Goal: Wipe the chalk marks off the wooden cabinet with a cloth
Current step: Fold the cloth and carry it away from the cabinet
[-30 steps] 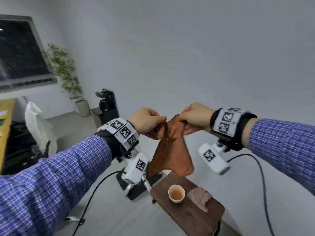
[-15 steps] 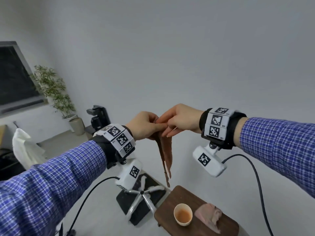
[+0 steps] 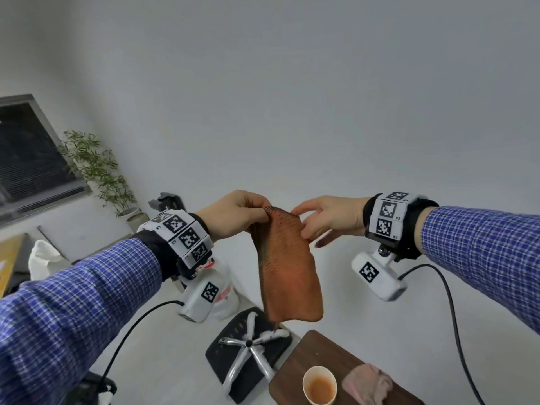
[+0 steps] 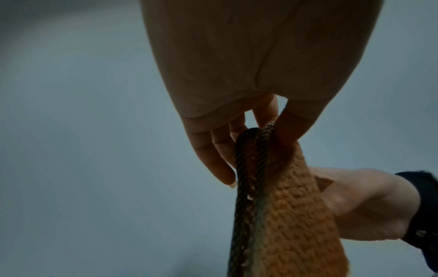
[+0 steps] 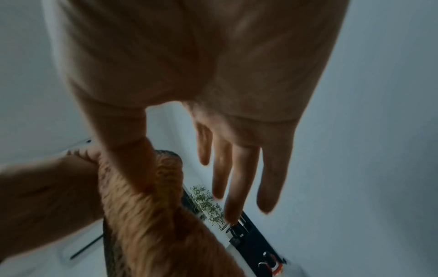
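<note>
An orange-brown cloth (image 3: 289,273) hangs folded in the air in front of me. My left hand (image 3: 263,214) pinches its top edge between thumb and fingers; the left wrist view shows that pinch (image 4: 267,127) on the cloth (image 4: 284,206). To the right, my right hand (image 3: 301,225) has straight, spread fingers, and only its thumb and index tip touch the cloth's right edge. In the right wrist view the thumb lies on the cloth (image 5: 154,224). The dark wooden cabinet top (image 3: 306,355) is low at the right. No chalk marks show on it.
A paper cup (image 3: 320,385) of brown liquid and a crumpled pink cloth (image 3: 368,384) sit on the wooden top. An overturned office chair base (image 3: 248,343) lies on the floor beside it. A potted plant (image 3: 99,171) and a dark window stand at the left.
The hands were together with the cloth hanging as a narrow strip; now they are slightly apart, the cloth hangs as a wider folded panel, and the right hand's fingers have straightened.
</note>
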Demonstrator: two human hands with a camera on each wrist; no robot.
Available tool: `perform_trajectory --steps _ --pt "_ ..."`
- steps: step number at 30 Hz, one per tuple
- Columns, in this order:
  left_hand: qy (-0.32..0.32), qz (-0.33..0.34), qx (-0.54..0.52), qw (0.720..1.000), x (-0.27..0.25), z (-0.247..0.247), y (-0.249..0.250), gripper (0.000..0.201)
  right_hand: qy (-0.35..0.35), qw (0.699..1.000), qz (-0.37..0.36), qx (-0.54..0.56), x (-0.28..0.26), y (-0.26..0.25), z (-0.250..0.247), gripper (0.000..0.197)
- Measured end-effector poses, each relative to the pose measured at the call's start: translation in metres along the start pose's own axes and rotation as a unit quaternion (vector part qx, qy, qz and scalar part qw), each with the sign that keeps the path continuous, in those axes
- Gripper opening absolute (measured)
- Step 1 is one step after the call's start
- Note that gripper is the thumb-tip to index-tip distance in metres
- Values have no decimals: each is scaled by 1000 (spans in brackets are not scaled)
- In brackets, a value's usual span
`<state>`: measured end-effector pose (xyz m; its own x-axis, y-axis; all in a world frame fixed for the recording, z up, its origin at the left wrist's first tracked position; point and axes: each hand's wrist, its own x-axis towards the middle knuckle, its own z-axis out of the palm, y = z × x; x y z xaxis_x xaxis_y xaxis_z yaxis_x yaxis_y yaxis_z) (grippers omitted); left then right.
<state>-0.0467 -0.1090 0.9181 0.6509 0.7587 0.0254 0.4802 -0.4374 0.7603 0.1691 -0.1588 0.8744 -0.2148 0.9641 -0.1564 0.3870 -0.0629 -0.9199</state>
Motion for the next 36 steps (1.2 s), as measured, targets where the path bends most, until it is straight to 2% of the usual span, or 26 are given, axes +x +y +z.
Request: perform_trajectory --steps 2,4,6,8,9,10,12,13,15,17,18,20,21,23,24,26,29,31,33,36 --pt "-5 -14 -13 1000 5 2 -5 20 2 1000 -15 26 2 4 0 33" --pt "7 -25 -40 999 10 2 -8 8 24 997 -36 58 4 0 1 20" --pt "50 -31 -106 993 18 -5 -9 10 69 987 -64 129 6 -12 -3 21" --pt "99 -33 -229 968 30 -21 -10 15 115 962 -108 222 9 -29 -11 24" --pt "98 -42 -301 948 33 -26 -9 22 133 948 -129 259 10 -37 -14 23" --pt "72 -58 -358 929 38 -30 -12 36 150 936 -142 287 11 -44 -17 20" --pt "-34 -95 -400 911 43 -19 -21 73 178 925 -138 307 12 -49 -17 16" --pt "-78 -105 -391 911 42 -4 -27 77 189 927 -127 297 12 -48 -15 15" --pt "-108 -102 -347 926 40 26 -34 55 214 933 -97 273 14 -42 -14 12" --pt "-84 -101 -329 935 42 43 -39 36 256 923 -71 280 14 -35 -18 11" --pt "-67 -100 -335 935 46 45 -42 29 279 912 -64 292 13 -32 -21 18" --pt "-38 -99 -373 922 55 43 -42 23 293 901 -31 319 9 -24 -22 28" --pt "-23 -98 -390 915 58 42 -41 22 272 908 6 318 6 -18 -20 27" --pt "4 -99 -403 910 62 45 -37 17 186 937 91 281 -3 -4 -9 25" --pt "15 -102 -395 913 63 47 -36 18 150 948 109 260 -5 4 -3 22" --pt "22 -114 -362 925 63 48 -37 25 157 954 94 237 -2 17 5 8" --pt "-29 -122 -288 950 59 44 -42 30 240 947 44 208 5 26 5 28" --pt "-42 -132 -243 960 58 39 -45 44 243 954 21 173 5 25 3 29" --pt "-11 -147 -203 968 58 34 -44 51 225 963 3 148 5 23 2 30" --pt "25 -167 -146 975 56 29 -41 51 219 970 -10 102 6 20 0 40"
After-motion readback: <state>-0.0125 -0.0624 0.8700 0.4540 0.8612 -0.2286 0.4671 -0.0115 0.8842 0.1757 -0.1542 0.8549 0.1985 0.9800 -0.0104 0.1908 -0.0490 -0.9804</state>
